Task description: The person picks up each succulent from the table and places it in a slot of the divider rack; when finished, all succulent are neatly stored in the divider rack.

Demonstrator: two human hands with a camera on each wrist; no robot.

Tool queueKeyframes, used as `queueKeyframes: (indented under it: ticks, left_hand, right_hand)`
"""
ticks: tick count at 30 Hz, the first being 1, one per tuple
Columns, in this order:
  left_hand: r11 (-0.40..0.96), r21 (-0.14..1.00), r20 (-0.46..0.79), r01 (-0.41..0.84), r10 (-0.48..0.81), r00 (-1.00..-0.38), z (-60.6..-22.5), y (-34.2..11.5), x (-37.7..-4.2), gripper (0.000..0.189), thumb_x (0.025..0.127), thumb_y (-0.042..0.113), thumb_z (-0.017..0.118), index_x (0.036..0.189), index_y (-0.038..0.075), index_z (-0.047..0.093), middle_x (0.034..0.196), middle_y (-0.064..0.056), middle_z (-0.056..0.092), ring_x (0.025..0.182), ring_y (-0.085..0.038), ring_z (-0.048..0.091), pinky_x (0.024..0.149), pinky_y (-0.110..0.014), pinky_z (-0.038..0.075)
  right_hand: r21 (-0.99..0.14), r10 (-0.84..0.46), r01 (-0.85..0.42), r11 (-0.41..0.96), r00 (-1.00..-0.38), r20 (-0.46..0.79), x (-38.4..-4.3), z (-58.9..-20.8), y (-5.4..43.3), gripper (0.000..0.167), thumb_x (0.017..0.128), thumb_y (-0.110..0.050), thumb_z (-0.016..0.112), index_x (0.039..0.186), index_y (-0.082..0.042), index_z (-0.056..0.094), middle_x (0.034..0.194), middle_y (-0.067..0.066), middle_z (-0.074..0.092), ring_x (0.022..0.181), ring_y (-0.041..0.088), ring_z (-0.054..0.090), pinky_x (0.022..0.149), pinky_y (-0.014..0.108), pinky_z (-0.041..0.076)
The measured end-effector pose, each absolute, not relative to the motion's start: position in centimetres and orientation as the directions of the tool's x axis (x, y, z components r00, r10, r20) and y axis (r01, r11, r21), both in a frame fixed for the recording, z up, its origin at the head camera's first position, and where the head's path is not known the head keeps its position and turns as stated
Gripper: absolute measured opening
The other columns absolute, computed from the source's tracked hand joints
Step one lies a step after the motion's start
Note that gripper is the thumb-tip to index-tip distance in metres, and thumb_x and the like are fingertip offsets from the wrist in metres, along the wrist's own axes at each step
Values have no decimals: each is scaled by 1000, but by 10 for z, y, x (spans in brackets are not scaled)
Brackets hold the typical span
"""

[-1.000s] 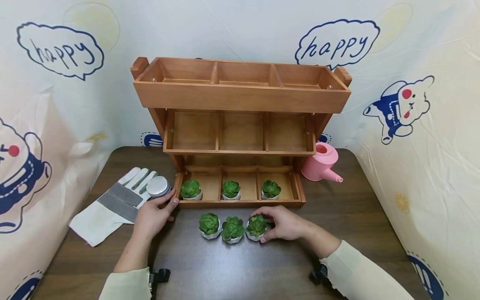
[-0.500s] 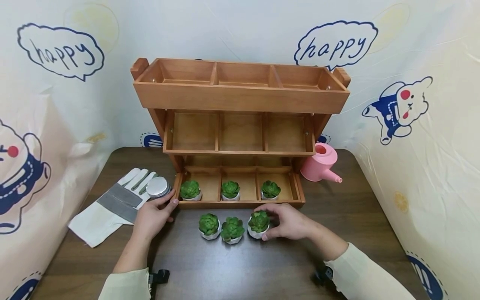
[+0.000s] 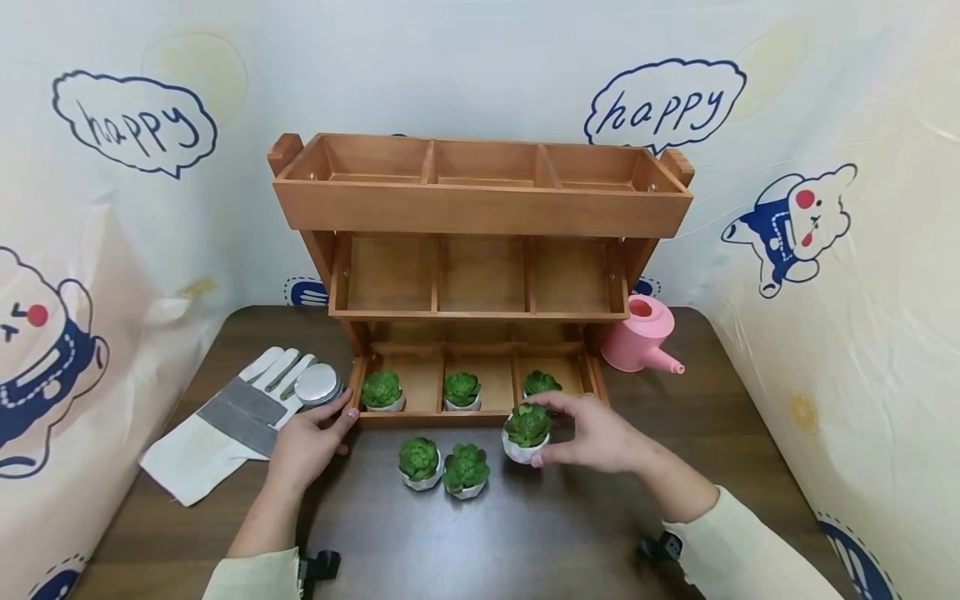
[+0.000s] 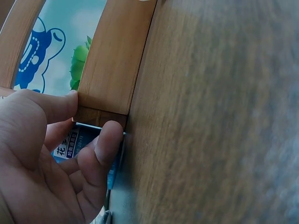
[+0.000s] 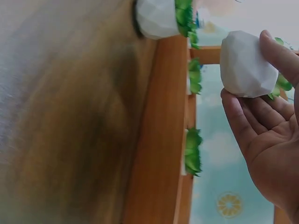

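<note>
My right hand point(image 3: 600, 435) pinches a small potted succulent point(image 3: 527, 427) between thumb and fingers, holding it raised in front of the right compartment. In the right wrist view its faceted white pot point(image 5: 247, 64) is off the table. The left front corner of the wooden plant stand point(image 3: 480, 421) is gripped by my left hand point(image 3: 306, 446); thumb and fingers meet at that corner point(image 4: 103, 100) in the left wrist view. Two more succulents, a left one point(image 3: 418, 462) and a right one point(image 3: 467, 469), stand side by side on the table. Each bottom compartment holds one succulent.
Beside the left hand, a round silver-lidded tin point(image 3: 317, 385) touches a white and grey work glove point(image 3: 232, 417). A pink watering can point(image 3: 640, 337) stands right of the stand. Two upper tiers, including the top tray point(image 3: 480, 208), overhang the bottom one. Printed curtains surround the table.
My right hand has lifted the rightmost front succulent off the table and moved it up and right, away from the other two. The left hand keeps its hold on the stand's corner.
</note>
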State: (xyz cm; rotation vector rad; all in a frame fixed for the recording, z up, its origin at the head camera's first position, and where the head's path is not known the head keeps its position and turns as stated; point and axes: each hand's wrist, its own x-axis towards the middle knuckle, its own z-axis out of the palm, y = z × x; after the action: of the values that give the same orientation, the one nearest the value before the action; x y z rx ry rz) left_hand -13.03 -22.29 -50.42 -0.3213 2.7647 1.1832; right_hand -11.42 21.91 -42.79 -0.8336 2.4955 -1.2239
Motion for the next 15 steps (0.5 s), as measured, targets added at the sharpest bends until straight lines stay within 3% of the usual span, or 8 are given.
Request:
queueKeyframes:
  ticks: [7, 15]
  left_hand:
    - [673, 698, -193, -244, -151, -969, -503, -222, -130, 58, 98, 57, 64, 149, 31, 57, 68, 0, 72, 65, -17, 71, 69, -36, 43]
    - [663, 705, -205, -251, -148, -967, -500, -220, -130, 56, 99, 54, 65, 149, 30, 58, 71, -1, 73, 66, -17, 71, 69, -36, 42]
  right_hand:
    - [-813, -576, -384, 437, -814, 75, -125, -409, 225, 67, 79, -33, 93, 137, -17, 62, 119, -7, 71, 110, 17, 68, 97, 50, 54]
    - [-789, -527, -415, 453, -839, 139, -135, -381, 234, 66, 77, -28, 95, 134, -13, 65, 118, -6, 73, 104, 14, 69, 94, 42, 56]
